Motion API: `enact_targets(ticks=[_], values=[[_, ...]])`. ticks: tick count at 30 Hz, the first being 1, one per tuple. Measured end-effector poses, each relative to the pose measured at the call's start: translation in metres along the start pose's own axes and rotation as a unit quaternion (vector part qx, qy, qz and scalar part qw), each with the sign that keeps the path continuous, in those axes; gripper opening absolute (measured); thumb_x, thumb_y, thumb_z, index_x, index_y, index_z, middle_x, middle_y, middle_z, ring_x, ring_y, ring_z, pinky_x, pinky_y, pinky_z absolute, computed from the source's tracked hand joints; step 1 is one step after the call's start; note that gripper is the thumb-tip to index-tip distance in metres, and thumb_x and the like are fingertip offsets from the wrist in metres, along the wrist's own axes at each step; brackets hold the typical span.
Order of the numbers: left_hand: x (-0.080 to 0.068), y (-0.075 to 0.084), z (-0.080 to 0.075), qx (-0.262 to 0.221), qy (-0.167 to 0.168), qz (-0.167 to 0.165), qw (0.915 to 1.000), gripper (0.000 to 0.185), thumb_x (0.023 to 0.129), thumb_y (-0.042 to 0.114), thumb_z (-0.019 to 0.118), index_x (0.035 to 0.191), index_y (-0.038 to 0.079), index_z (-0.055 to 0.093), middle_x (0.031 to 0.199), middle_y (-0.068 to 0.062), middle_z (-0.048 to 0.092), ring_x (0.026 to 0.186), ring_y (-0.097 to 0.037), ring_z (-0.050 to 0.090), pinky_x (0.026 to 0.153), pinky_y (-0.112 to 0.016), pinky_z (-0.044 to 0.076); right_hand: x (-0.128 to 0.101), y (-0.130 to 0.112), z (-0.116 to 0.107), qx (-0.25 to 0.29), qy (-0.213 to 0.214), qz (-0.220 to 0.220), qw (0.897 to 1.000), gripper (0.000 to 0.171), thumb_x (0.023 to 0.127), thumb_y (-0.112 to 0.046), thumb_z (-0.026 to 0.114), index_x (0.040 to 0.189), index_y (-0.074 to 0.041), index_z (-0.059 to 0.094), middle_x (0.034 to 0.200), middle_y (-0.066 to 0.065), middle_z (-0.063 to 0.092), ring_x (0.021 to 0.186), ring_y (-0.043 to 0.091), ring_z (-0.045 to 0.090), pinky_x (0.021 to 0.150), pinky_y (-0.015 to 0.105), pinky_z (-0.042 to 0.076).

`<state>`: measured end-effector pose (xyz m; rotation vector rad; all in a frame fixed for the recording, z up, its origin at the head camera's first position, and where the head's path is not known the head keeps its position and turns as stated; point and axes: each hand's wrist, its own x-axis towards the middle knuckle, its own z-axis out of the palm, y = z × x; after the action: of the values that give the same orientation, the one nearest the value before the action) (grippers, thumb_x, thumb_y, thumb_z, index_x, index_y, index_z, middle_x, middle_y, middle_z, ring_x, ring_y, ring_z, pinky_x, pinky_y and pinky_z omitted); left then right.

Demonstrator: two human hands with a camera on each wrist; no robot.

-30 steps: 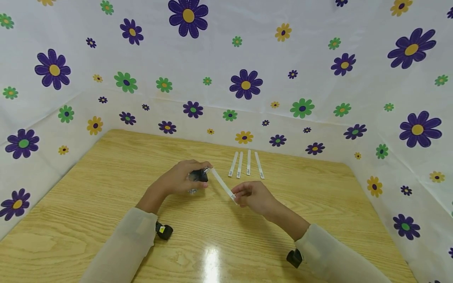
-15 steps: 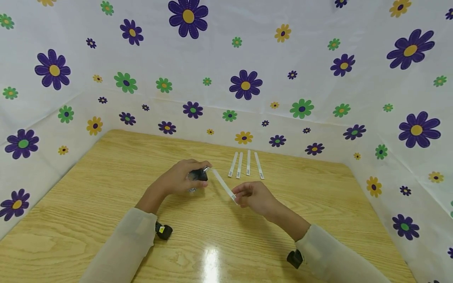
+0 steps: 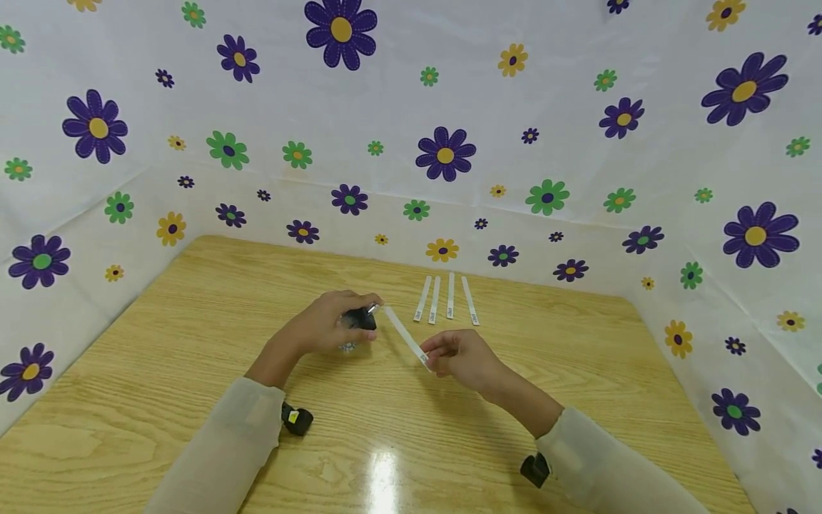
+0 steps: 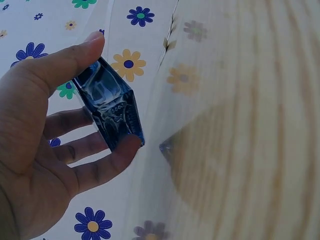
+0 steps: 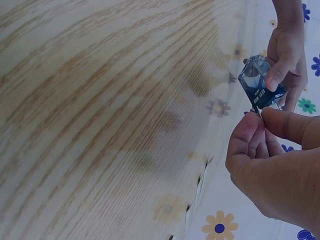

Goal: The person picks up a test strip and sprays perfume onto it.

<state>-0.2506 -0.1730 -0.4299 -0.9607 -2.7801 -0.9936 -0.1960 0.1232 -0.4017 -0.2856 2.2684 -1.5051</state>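
Note:
My left hand (image 3: 315,325) grips a dark blue glass perfume bottle (image 3: 361,319), tilted, its metal sprayer facing right toward a white paper test strip (image 3: 404,333). The index finger lies over the sprayer end. In the left wrist view the faceted bottle (image 4: 112,102) sits between thumb and fingers, raised over the table. My right hand (image 3: 465,357) pinches the strip's printed lower end between thumb and fingers, its far end close to the sprayer. In the right wrist view white lettering shows on the bottle (image 5: 260,80), beyond the right hand (image 5: 275,165); the strip is seen nearly edge-on there.
Several more white test strips (image 3: 452,295) lie side by side on the wooden table (image 3: 546,335), behind the hands. White cloth (image 3: 276,93) printed with flowers rises along the table's back and both sides. A black wrist camera (image 3: 298,421) sits on the left forearm, another (image 3: 534,469) on the right.

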Motion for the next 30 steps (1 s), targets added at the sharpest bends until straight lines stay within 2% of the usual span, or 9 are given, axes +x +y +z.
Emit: enact_targets(ticks=[11,19,25,30], values=[[-0.001,-0.002,0.001,-0.004,0.005,0.005,1.0000,0.060,0.092,0.040,0.076,0.146,0.018,0.059,0.130,-0.010,0.065,0.118,-0.029,0.061,0.102,-0.055,0.047,0.000,0.004,-0.001,-0.002,-0.008,-0.003,1.000,0.018,0.099,0.003,0.063,0.115,0.005,0.069,0.096,0.011,0.067,0.089,0.023,0.066,0.082,0.035,0.058],[0.000,-0.002,0.002,-0.012,0.003,-0.006,0.9999,0.061,0.092,0.041,0.077,0.147,0.022,0.058,0.136,-0.011,0.062,0.126,-0.032,0.057,0.106,-0.056,0.045,-0.004,0.003,-0.003,-0.002,0.001,0.000,1.000,0.018,0.099,0.002,0.063,0.116,0.006,0.068,0.095,0.012,0.067,0.089,0.025,0.066,0.083,0.036,0.058],[0.002,-0.002,0.002,-0.037,0.023,0.007,0.9990,0.059,0.092,0.038,0.077,0.147,0.028,0.057,0.136,-0.008,0.061,0.126,-0.031,0.057,0.104,-0.056,0.046,-0.002,0.005,-0.009,-0.008,0.018,0.002,1.000,0.019,0.098,0.006,0.062,0.116,0.005,0.069,0.094,0.011,0.067,0.090,0.023,0.066,0.084,0.036,0.058],[0.002,-0.001,-0.002,-0.054,0.035,0.017,0.9978,0.061,0.092,0.037,0.078,0.148,0.024,0.056,0.141,-0.009,0.059,0.131,-0.033,0.054,0.106,-0.058,0.044,0.000,0.007,-0.015,-0.003,0.027,-0.002,1.000,0.020,0.097,0.005,0.063,0.116,0.005,0.069,0.094,0.011,0.068,0.090,0.021,0.066,0.083,0.036,0.058]])
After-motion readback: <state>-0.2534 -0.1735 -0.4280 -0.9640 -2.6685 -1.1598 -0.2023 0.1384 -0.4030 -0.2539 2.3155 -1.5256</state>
